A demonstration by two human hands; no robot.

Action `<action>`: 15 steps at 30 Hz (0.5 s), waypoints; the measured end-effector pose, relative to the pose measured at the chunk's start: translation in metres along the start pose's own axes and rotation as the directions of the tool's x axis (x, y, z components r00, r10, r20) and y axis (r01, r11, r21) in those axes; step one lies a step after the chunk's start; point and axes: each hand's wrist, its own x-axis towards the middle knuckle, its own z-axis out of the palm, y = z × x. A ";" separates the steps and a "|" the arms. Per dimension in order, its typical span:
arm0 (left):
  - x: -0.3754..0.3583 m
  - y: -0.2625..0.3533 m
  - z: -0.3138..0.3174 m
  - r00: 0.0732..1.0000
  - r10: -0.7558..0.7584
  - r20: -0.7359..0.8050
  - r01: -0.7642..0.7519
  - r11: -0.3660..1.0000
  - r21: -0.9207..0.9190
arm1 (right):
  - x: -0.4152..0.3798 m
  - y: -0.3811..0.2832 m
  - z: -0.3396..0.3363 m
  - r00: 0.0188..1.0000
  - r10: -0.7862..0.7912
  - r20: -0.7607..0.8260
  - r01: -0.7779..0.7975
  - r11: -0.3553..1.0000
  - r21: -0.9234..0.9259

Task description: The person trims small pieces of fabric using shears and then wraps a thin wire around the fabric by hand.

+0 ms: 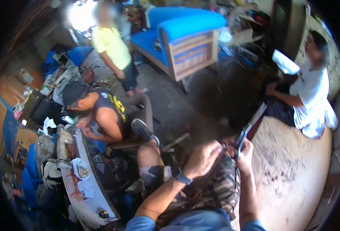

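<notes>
My right hand [245, 153] is closed round the handles of a pair of scissors [250, 126], whose blades point up and away to the right. Close beside it, my left hand [203, 158] is pinched shut above my camouflage-clad lap. Whatever sits between its fingertips is too small and blurred to name. A dark watch [182, 177] is on my left wrist. The two hands are nearly level, with a narrow gap between them.
A stained board [293, 165] lies at my right, where a person in white [312, 92] sits. Left, another person [106, 115] bends over a cluttered bench [89, 208] with a tape measure [103, 214]. Behind stand a blue sofa [193, 23] and a person in yellow [110, 44].
</notes>
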 end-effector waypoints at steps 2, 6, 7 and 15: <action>0.000 -0.007 0.005 0.999 -0.043 -0.029 0.039 0.989 -0.146 | -0.004 0.007 0.005 0.997 0.077 -0.010 -0.074 0.980 0.183; 0.001 -0.003 0.001 0.993 -0.121 0.002 0.118 0.962 -0.245 | 0.000 0.021 0.010 1.000 0.001 0.025 -0.014 0.865 0.502; 0.000 -0.005 0.003 0.990 -0.141 -0.016 0.132 0.956 -0.261 | 0.002 0.022 0.010 1.000 -0.014 0.027 -0.001 0.869 0.494; 0.008 -0.001 -0.002 0.991 -0.132 0.014 0.130 0.944 -0.305 | 0.005 0.020 0.012 1.000 -0.008 0.016 0.000 0.898 0.440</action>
